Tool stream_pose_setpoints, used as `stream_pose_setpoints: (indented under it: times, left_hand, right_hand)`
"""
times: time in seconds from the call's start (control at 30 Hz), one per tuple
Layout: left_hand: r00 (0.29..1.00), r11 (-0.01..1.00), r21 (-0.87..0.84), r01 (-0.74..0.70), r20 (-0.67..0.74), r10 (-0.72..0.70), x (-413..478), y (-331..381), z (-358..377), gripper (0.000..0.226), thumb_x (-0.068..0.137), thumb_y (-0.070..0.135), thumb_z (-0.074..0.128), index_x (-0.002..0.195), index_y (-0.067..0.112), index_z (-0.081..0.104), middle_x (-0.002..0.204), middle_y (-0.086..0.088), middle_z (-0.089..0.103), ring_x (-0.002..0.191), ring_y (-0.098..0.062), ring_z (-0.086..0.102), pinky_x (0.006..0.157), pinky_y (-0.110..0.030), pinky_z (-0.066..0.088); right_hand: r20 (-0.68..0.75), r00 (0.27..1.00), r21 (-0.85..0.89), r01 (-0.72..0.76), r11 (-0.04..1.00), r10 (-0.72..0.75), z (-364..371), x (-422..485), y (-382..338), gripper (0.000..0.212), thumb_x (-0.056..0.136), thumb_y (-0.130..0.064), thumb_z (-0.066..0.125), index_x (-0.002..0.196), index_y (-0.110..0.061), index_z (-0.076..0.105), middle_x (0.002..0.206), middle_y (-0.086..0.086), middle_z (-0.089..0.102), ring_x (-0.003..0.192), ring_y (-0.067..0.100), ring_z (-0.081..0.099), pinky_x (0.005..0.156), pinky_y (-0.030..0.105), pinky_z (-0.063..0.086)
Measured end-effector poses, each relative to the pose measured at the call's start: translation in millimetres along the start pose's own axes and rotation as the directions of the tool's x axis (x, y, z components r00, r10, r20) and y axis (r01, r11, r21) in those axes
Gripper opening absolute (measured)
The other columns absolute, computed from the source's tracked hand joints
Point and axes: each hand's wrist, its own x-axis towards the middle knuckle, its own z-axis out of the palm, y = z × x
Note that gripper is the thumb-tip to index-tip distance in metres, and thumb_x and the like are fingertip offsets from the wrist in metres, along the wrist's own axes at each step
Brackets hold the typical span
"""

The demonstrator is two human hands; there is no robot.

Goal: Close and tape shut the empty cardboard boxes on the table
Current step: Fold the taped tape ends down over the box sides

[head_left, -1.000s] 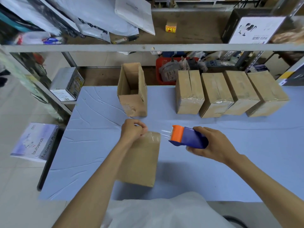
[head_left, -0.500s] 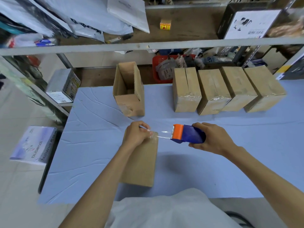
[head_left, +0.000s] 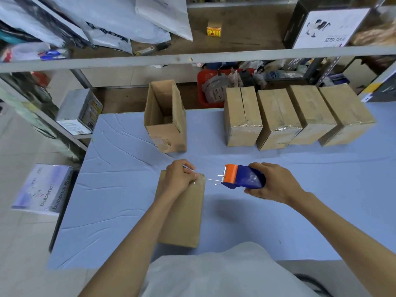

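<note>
four taped boxes (head_left: 276, 116), blue table (head_left: 120, 189) (shelves (head_left: 235, 55) behind), l hand (head_left: 179, 177) pinching tape (head_left: 211, 179), r hand (head_left: 272, 183) gripping dispenser (head_left: 244, 176)

Probably a small warehouse packing room: metal shelving (head_left: 192, 57) at 12 o'clock piled with mailer bags (head_left: 120, 24), sealed cartons (head_left: 276, 116) lined up at 1 o'clock on a blue-covered table (head_left: 120, 189).
</note>
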Motion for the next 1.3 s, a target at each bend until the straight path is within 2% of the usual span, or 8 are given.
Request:
stream_pose_setpoints:
  times: [0.17,0.43,0.57,0.67,0.87,0.97,1.13,1.3]
  left_hand:
    - [1.000,1.000,0.011,0.003,0.012,-0.003,2,2,1,0.029,0.081,0.019,0.077,0.105,0.012,0.061,0.087,0.000,0.070,0.078,-0.003,0.053,0.058,0.001,0.035]
    - [1.000,1.000,0.020,0.020,0.012,-0.021,5,4,3,0.033,0.080,0.019,0.078,0.107,0.011,0.061,0.092,-0.004,0.072,0.085,-0.010,0.057,0.059,-0.007,0.036]
    - [1.000,0.998,0.054,0.019,0.006,-0.019,8,2,8,0.030,0.079,0.017,0.078,0.104,0.009,0.062,0.091,-0.004,0.072,0.097,-0.017,0.061,0.073,-0.025,0.045]
    - [1.000,0.997,0.074,0.014,-0.010,-0.014,9,2,12,0.028,0.079,0.015,0.077,0.101,0.007,0.062,0.091,-0.005,0.073,0.099,-0.020,0.060,0.079,-0.031,0.047]
    - [0.999,0.993,0.114,-0.025,-0.018,0.027,6,2,13,0.037,0.083,0.016,0.075,0.115,0.011,0.056,0.095,-0.006,0.070,0.094,-0.019,0.062,0.073,-0.024,0.042]
    - [0.999,0.989,0.145,-0.042,-0.003,0.042,6,3,12,0.046,0.085,0.018,0.074,0.125,0.014,0.052,0.097,-0.005,0.069,0.092,-0.016,0.060,0.077,-0.021,0.038]
    - [1.000,0.985,0.170,-0.020,0.017,0.018,12,2,7,0.052,0.080,0.019,0.077,0.125,0.012,0.052,0.094,-0.003,0.071,0.099,-0.017,0.056,0.075,-0.024,0.033]
    - [1.000,0.980,0.200,-0.011,0.023,0.007,13,5,8,0.049,0.081,0.022,0.077,0.122,0.010,0.053,0.098,-0.006,0.068,0.102,-0.022,0.057,0.077,-0.027,0.039]
  right_hand:
    - [0.004,1.000,-0.015,-0.014,1.000,0.014,-1,2,0,0.070,0.067,-0.052,0.079,0.124,-0.024,0.051,0.106,-0.002,0.064,0.091,0.018,0.058,0.070,0.025,0.047]
    - [0.014,1.000,-0.007,-0.018,1.000,0.018,-1,5,-1,0.071,0.067,-0.048,0.080,0.126,-0.021,0.051,0.109,-0.001,0.064,0.094,0.018,0.059,0.071,0.022,0.045]
    - [0.017,1.000,-0.006,-0.021,1.000,0.021,-1,4,-2,0.072,0.068,-0.048,0.080,0.127,-0.022,0.050,0.110,-0.001,0.064,0.095,0.017,0.058,0.071,0.021,0.044]
    - [0.020,1.000,-0.009,-0.017,1.000,0.017,0,4,-3,0.072,0.068,-0.048,0.080,0.128,-0.021,0.050,0.112,-0.001,0.064,0.097,0.017,0.058,0.071,0.020,0.042]
    - [0.021,1.000,-0.010,-0.014,1.000,0.015,1,5,-3,0.073,0.068,-0.047,0.081,0.129,-0.021,0.050,0.114,-0.001,0.064,0.098,0.017,0.058,0.072,0.021,0.045]
    - [0.021,1.000,-0.016,-0.013,1.000,0.013,1,5,-3,0.073,0.069,-0.048,0.080,0.129,-0.021,0.049,0.114,-0.001,0.064,0.098,0.016,0.058,0.073,0.021,0.046]
    - [0.019,1.000,-0.019,-0.015,1.000,0.015,1,4,-3,0.073,0.069,-0.050,0.080,0.129,-0.022,0.049,0.114,-0.002,0.063,0.098,0.016,0.058,0.072,0.019,0.044]
    - [0.030,0.999,-0.042,-0.016,0.999,0.018,0,5,-6,0.073,0.070,-0.050,0.079,0.130,-0.022,0.048,0.116,-0.002,0.063,0.100,0.015,0.058,0.072,0.019,0.044]
